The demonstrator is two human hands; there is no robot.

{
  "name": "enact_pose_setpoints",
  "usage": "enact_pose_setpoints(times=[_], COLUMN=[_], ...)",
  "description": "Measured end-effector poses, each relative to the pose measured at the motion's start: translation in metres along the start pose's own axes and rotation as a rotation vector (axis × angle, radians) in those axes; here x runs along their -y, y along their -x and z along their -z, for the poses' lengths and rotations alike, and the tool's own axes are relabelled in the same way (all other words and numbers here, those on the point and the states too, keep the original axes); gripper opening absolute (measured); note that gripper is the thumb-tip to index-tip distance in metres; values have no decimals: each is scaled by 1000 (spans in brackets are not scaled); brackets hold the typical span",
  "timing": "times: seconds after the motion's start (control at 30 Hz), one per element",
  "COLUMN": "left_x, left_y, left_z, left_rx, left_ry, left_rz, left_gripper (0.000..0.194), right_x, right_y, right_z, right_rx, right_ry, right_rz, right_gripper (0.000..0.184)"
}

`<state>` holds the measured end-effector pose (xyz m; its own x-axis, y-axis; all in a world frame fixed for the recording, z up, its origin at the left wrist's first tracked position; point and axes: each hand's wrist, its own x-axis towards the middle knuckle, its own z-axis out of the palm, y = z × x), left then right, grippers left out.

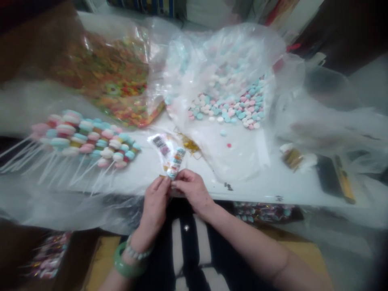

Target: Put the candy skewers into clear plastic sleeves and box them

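In the head view, my left hand point(156, 202) and my right hand point(194, 190) meet at the table's front edge, both with pinched fingers. Between them they grip the lower end of a wrapped candy skewer point(176, 160), its stacked pastel and coloured pieces showing through a clear wrapper. A short gold strip, seemingly a twist tie, sticks out by my left fingertips. Just beyond lies a clear printed wrapper point(161, 144). Gold twist ties point(190, 146) lie in a small heap behind the skewer. My fingers hide the stick end.
Left lies a pile of candy skewers point(87, 139) with white sticks toward me. Behind are a bag of orange-green gummies point(121, 89) and an open bag of pastel candies point(230, 101). A yellow cutter knife point(344, 182) and a gold bundle point(292, 157) lie right.
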<state>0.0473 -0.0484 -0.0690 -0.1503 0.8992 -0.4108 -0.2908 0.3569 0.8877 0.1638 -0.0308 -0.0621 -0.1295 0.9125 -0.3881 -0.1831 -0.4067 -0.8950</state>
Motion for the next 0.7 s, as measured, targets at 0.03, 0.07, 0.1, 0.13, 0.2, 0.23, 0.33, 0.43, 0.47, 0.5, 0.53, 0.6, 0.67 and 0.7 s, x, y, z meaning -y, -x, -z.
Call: enact_pose_setpoints(times=[0.03,0.07,0.1,0.13,0.2,0.23,0.33,0.43,0.47,0.5,0.53,0.6,0.67,0.7], left_x=[-1,-3,-6,-10,-18,-22,-37,-66,-78,-89,-100,-112,-111,-106], left_y=[0,1,1,2,4,5,1,-5,-5,-4,0,12,27,34], left_z=[0,1,2,3,7,11,26,39,41,42,40,32,19,12], left_rx=[7,23,59,122,306,414,646,730,748,763,762,564,286,193], left_ry=[-23,-25,-8,18,56,44,-70,-245,-336,-443,-542,-629,-594,-575], left_rz=[-2,17,65,140,319,391,484,465,428,367,274,29,-168,-226], left_gripper=[39,42,44,46,48,48,47,41,34,26,18,24,28,25], right_x=[1,2,3,4,9,11,16,25,31,38,47,66,82,87], right_y=[-2,-3,-4,-4,-1,3,17,31,34,36,37,34,27,22], right_z=[0,2,4,7,15,19,24,18,15,13,11,8,4,1], right_rx=[5,12,30,64,221,328,512,486,507,526,548,561,498,427], right_ry=[-75,-132,-174,-197,-136,-38,404,639,715,851,1034,1269,1258,1153], right_rz=[-30,-49,-61,-63,-13,50,417,743,840,985,1150,1342,1281,1159], right_gripper=[17,18,21,28,37,35,21,20,23,27,29,30,29,26])
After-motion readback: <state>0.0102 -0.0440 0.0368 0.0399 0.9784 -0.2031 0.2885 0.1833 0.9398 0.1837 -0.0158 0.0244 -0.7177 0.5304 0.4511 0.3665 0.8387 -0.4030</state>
